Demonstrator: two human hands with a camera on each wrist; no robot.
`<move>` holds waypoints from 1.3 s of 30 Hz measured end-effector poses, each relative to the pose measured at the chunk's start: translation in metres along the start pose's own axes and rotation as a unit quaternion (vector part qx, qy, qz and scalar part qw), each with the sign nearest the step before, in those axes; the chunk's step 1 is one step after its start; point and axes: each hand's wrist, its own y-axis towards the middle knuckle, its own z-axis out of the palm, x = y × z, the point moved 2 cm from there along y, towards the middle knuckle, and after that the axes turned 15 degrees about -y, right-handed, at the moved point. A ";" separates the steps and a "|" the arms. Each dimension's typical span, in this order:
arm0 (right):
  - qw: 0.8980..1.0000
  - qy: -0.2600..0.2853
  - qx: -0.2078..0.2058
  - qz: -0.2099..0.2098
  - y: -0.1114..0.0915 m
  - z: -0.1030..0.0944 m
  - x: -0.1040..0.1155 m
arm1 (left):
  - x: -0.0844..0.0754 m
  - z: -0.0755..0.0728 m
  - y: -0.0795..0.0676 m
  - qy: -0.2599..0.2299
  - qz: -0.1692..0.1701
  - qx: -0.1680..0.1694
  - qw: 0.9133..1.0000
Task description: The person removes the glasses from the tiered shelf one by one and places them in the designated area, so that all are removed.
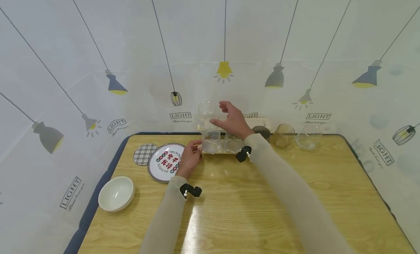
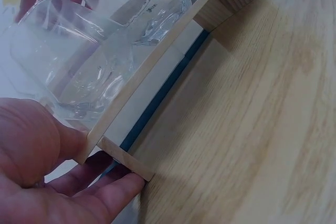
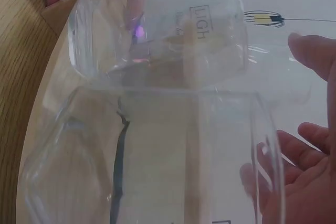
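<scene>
A small wooden rack (image 2: 152,59) stands at the far side of the table. Two clear glasses, a left one (image 1: 211,141) and a right one (image 1: 232,141), sit side by side on its lower board. Higher up behind them, another clear glass (image 1: 206,110) shows. My left hand (image 1: 190,157) grips the rack's left end, thumb along the board and fingers at the end support below. Above the right glass, my right hand (image 1: 233,119) is held with thumb and fingers spread apart, nothing between them. Its thumb tip is close to the higher glass.
Right of the rack stand a dark glass (image 1: 261,132), an amber glass (image 1: 283,135) and a clear glass (image 1: 308,138). To the left are a plate with red characters (image 1: 162,162), a checked round coaster (image 1: 144,154) and a white bowl (image 1: 116,193). A printed curtain (image 1: 197,35) hangs behind.
</scene>
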 end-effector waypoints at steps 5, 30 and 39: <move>0.999 -0.020 0.032 0.019 0.008 0.013 0.002 | 0.002 0.001 0.000 -0.001 -0.004 0.003 1.000; 1.000 -0.018 0.019 0.004 0.010 0.013 0.002 | -0.001 0.001 -0.001 0.024 0.006 0.004 1.000; 0.999 0.035 -0.022 -0.025 0.006 -0.006 -0.002 | 0.000 -0.002 0.000 0.014 0.005 0.004 1.000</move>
